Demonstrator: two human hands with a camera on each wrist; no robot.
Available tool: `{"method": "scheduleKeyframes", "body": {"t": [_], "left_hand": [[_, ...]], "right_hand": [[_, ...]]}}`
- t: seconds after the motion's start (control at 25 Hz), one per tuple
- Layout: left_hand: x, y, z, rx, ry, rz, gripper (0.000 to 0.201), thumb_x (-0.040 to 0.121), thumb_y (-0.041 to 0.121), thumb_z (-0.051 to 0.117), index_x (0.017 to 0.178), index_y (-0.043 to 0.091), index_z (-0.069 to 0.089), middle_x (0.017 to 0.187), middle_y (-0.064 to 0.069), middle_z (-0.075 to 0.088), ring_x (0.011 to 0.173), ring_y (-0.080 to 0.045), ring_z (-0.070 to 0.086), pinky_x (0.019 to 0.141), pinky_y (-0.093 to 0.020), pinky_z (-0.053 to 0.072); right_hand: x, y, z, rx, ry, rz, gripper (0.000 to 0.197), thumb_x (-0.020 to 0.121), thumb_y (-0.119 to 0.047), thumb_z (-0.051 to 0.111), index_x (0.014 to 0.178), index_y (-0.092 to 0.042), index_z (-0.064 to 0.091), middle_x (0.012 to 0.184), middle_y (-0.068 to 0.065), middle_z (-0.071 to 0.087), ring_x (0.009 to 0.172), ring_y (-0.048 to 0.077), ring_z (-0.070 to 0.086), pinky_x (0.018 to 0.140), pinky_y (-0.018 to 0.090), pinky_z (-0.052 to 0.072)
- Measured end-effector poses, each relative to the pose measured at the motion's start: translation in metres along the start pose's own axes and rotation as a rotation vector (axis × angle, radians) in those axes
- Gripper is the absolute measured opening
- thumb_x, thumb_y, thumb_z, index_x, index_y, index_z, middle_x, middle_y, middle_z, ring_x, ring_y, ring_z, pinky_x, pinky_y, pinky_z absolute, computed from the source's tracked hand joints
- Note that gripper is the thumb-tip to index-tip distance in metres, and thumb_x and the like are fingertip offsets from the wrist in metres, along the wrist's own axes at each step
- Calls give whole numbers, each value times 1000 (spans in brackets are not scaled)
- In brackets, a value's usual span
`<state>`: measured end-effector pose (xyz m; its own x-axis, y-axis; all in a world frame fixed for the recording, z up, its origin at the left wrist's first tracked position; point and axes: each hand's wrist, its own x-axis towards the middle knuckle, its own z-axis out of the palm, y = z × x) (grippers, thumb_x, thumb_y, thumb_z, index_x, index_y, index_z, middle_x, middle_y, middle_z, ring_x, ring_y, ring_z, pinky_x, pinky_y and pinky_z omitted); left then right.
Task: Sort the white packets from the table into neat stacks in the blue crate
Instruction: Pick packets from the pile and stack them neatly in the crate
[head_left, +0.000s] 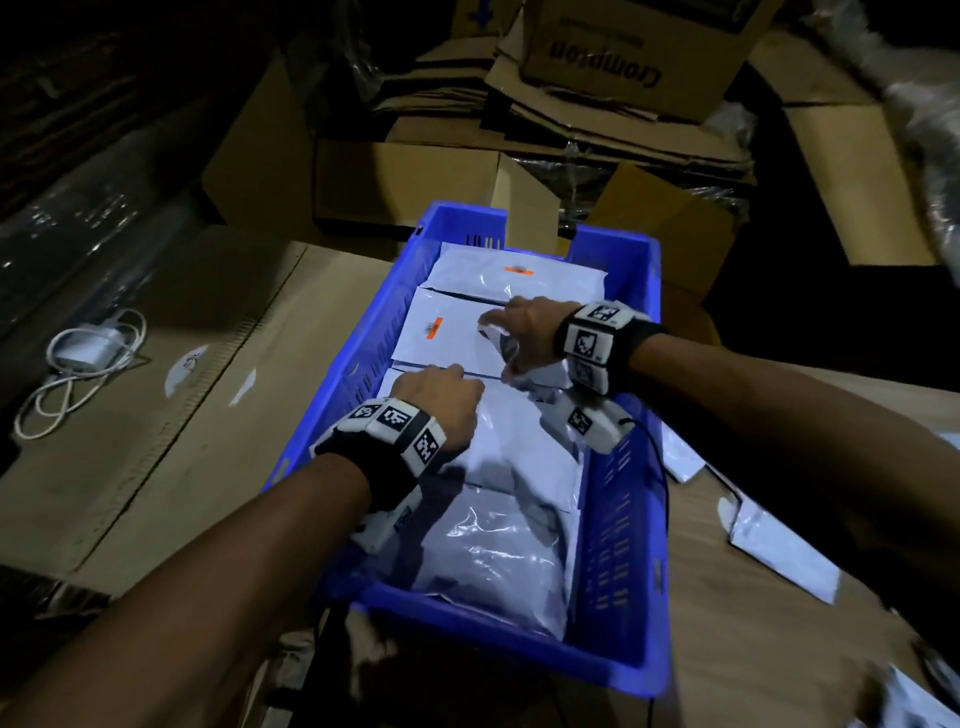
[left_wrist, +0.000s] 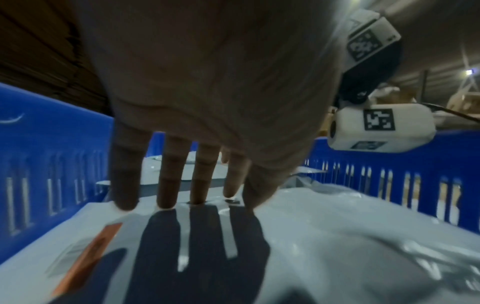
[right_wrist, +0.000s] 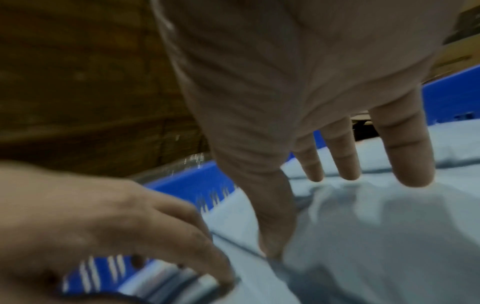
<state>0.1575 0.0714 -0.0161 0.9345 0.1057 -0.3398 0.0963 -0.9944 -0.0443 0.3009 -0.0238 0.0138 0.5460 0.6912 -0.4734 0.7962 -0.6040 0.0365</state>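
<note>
The blue crate (head_left: 613, 519) holds a row of white packets lying flat. My left hand (head_left: 447, 384) presses straight fingers (left_wrist: 168, 185) onto the far edge of the third white packet (head_left: 519, 441). That same packet (left_wrist: 324, 236) fills the left wrist view, an orange label at its left. My right hand (head_left: 506, 338) lies spread on the second packet (head_left: 447, 332), which bears an orange label. Its fingers (right_wrist: 405, 154) are straight and its thumb pushes down at the packet's (right_wrist: 389, 226) near edge. A far packet (head_left: 493, 270) and a near one (head_left: 498, 561) lie untouched.
Loose white packets (head_left: 779, 551) lie on the cardboard surface right of the crate. A white charger with coiled cable (head_left: 83, 358) sits on the cardboard at left. Stacked cardboard boxes (head_left: 415, 176) crowd the space behind the crate.
</note>
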Motion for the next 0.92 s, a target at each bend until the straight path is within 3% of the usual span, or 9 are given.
{"method": "scheduleKeyframes", "body": {"t": [0.12, 0.2, 0.28, 0.36, 0.48, 0.68, 0.8, 0.92], "left_hand": [[14, 3, -14, -19, 147, 13, 27, 95, 26, 50, 120, 16, 54, 121, -8, 50, 114, -32, 50, 72, -38, 36], [27, 7, -19, -10, 211, 48, 29, 92, 28, 57, 118, 16, 52, 122, -8, 47, 115, -32, 47, 76, -39, 39], [42, 10, -20, 5, 211, 82, 38, 87, 34, 64, 118, 18, 49, 125, -6, 45, 117, -30, 46, 84, -42, 41], [54, 13, -18, 34, 181, 102, 46, 84, 38, 69, 120, 19, 46, 128, -5, 43, 119, -30, 44, 79, -41, 37], [65, 12, -14, 30, 183, 124, 41, 87, 40, 66, 116, 18, 47, 124, -5, 47, 116, -30, 47, 73, -39, 30], [67, 8, -11, -9, 201, 119, 33, 94, 43, 53, 114, 17, 48, 120, -7, 53, 111, -33, 54, 73, -40, 31], [66, 7, -10, -10, 215, 128, 32, 96, 44, 50, 114, 17, 49, 118, -7, 55, 109, -33, 55, 72, -39, 31], [66, 3, -8, -21, 232, 138, 27, 97, 40, 48, 112, 18, 51, 117, -7, 56, 108, -33, 57, 73, -38, 35]], "right_hand": [[-18, 17, -16, 2, -40, 86, 71, 82, -45, 74, 143, -23, 43, 141, 8, 48, 127, 30, 49, 99, 37, 41], [-31, 28, -16, -41, -83, 150, 65, 82, -47, 74, 136, -21, 50, 133, 8, 54, 121, 30, 53, 91, 35, 43], [-41, 33, -8, -97, -93, 178, 63, 80, -48, 75, 131, -17, 53, 128, 8, 57, 114, 31, 57, 82, 33, 42], [-44, 34, 0, -140, -82, 187, 60, 79, -49, 76, 124, -15, 55, 123, 10, 59, 109, 32, 59, 74, 33, 40], [-43, 32, 8, -171, -65, 189, 56, 73, -57, 77, 108, -19, 55, 115, 8, 61, 99, 32, 62, 68, 35, 42], [-38, 20, 13, -235, 22, 195, 86, 73, -64, 73, 136, -16, 42, 126, 9, 52, 110, 32, 58, 70, 37, 40], [-28, 11, 16, -313, 23, 181, 77, 80, -59, 68, 137, -15, 39, 124, 10, 50, 106, 32, 58, 70, 38, 41], [-23, 4, 16, -387, 16, 151, 59, 87, -42, 63, 134, -13, 41, 122, 12, 51, 103, 31, 59, 70, 36, 40]]}}
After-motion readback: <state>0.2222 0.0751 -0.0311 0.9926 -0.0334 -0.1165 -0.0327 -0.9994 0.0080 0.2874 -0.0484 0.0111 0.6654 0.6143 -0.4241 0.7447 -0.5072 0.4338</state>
